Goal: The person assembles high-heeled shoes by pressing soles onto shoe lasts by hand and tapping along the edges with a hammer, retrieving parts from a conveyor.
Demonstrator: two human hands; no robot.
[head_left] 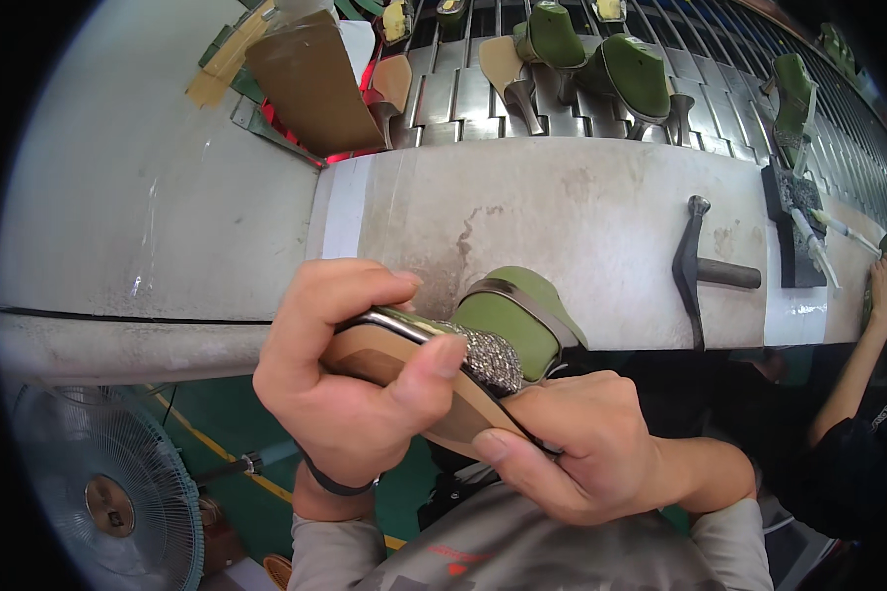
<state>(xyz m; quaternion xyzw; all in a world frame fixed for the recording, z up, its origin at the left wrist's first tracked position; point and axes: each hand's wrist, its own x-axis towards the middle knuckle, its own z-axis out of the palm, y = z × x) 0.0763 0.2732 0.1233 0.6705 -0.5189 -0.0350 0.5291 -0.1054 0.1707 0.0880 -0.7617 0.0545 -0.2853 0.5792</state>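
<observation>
Shoe (468,414), one, on moulded green last (508,317): just below centre, toward 6 o'clock, gripped in both hands at near edge of bench (562,207). Sole smooth, tan, turned toward 6 o'clock; rim dark and glossy. Band (493,361) across upper, silver, rough, glittering; narrow strap (524,299), metallic taupe, around rounded last. Contact with bench: cannot tell.

Left hand (327,409): curled around end toward 9 o'clock, fingers over glossy rim, thumb pressed beside glittering band. Dark, smooth wristband (340,480) below.

Right hand (591,443): pinching sole edge toward 4 o'clock, thumb flat on tan face, other fingertips hidden.

Bench: pale, scuffed, brown-stained. On it at 3 o'clock, hammer (693,261), dark metal head, long and curved, with cylindrical handle. Farther out, just above 3 o'clock, dark porous block (784,202) with slim pale-handled tools (811,241).

From 12 to 2 o'clock, conveyor (453,128) of shiny metal slats, bearing further green lasts (631,79) with slender heels. At 11 o'clock, brown cardboard (310,84), flat-faced. At 8 o'clock, round fan (108,502), fine wire cage, over smooth green floor (227,433).
</observation>
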